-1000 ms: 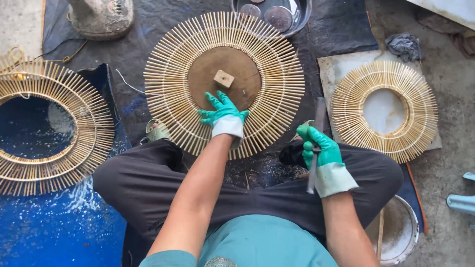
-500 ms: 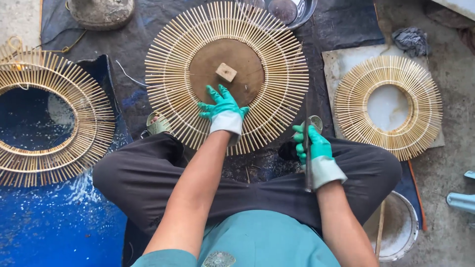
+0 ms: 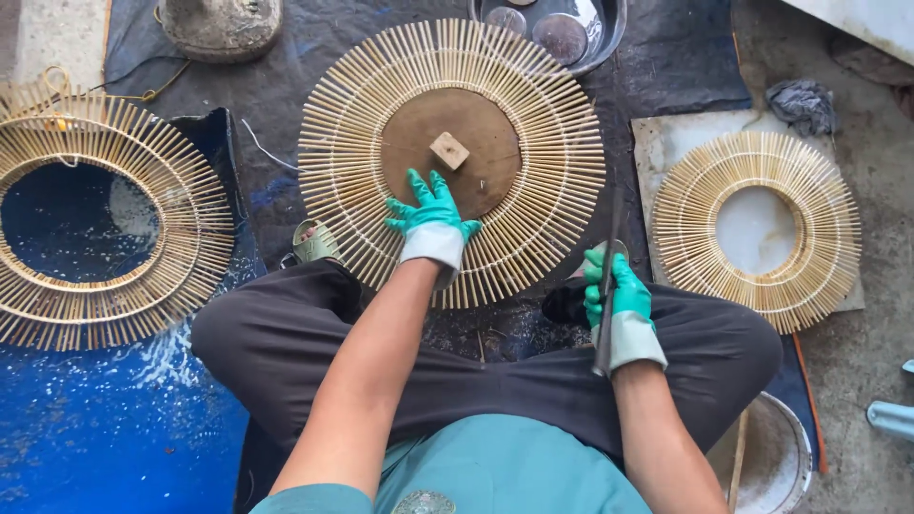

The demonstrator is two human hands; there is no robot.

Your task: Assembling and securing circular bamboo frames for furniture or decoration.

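A: Biggest item: round sunburst frame [image 3: 452,157] of thin bamboo sticks, flat on the dark mat [image 3: 666,67] just beyond the person's knees, brown disc [image 3: 447,152] at its centre with a small wood block [image 3: 448,150] on it.

B: Hands?

A: Left hand [image 3: 433,214] in a green glove, fingers spread flat on the near edge of the disc, pressing, nothing gripped. Right hand [image 3: 617,290] closed around a long thin blade-like tool [image 3: 606,286], held upright near the right knee, just beside the frame's near-right rim.

B: Handling?

A: Probably light and fairly stiff as a whole, but the stick tips look fragile. Best held at the disc or inner ring, not the tips.

B: Others?

A: Similar open-centre frame at left [image 3: 90,224] on blue sheet, smaller one at right [image 3: 757,228] on a board. Metal bowl [image 3: 609,29] far side.
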